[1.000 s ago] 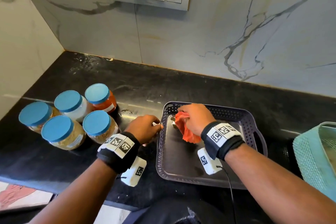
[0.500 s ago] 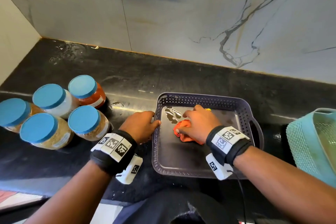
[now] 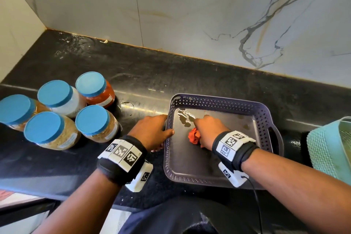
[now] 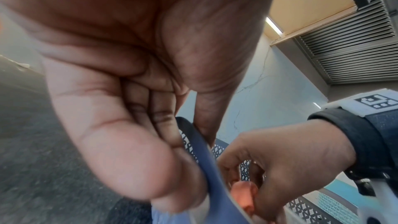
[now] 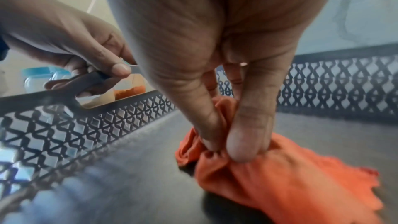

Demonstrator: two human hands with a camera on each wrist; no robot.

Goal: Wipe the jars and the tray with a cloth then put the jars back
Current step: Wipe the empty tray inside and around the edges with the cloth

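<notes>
The dark purple lattice-walled tray (image 3: pixel 218 101) sits flat on the black counter at centre right of the head view, a loop handle at each short end. Wet patches show on its smooth floor near the far-left corner. A crumpled orange cloth (image 3: pixel 194 136) lies bunched on the tray floor, left of middle. Five clear jars (image 3: pixel 62 108) with blue lids stand upright in a tight cluster at the left of the frame, apart from the tray, holding orange-red, white and tan contents.
</notes>
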